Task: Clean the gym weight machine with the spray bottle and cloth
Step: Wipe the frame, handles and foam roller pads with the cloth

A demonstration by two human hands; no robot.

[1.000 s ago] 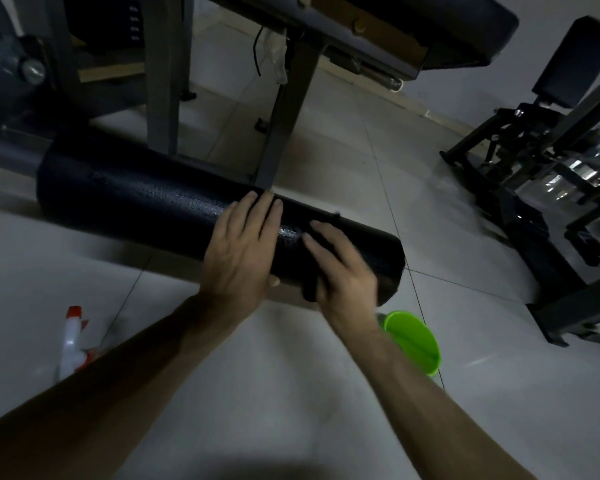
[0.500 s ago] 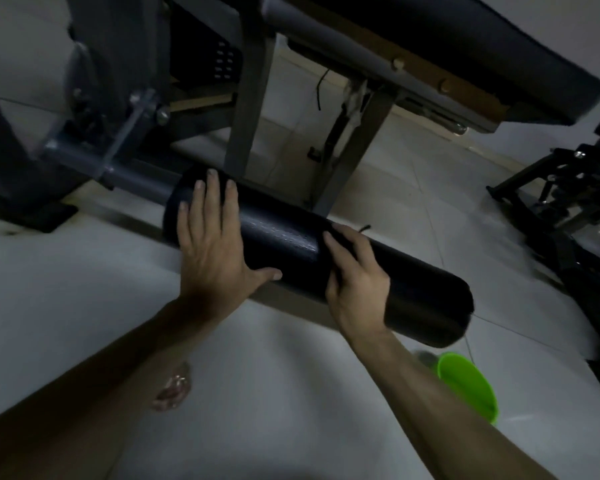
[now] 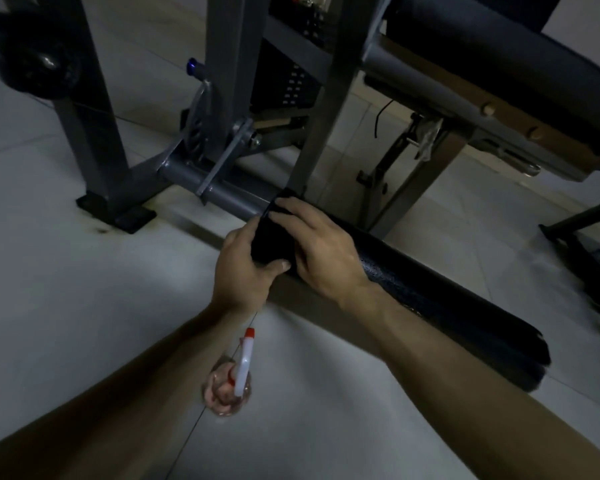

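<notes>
Left hand [image 3: 243, 271] and right hand [image 3: 323, 251] gripping cloth [image 3: 271, 240] round roller [image 3: 430, 292], spray bottle [image 3: 240, 368] below, between forearms.

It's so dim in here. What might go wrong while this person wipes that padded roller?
The spray bottle stands on the floor close beneath the left forearm; a dropped elbow may tip it. The left hand and right hand work the dark cloth at the roller pad's end, beside the metal bar and bracket; fingers might get pinched if it swings.
</notes>
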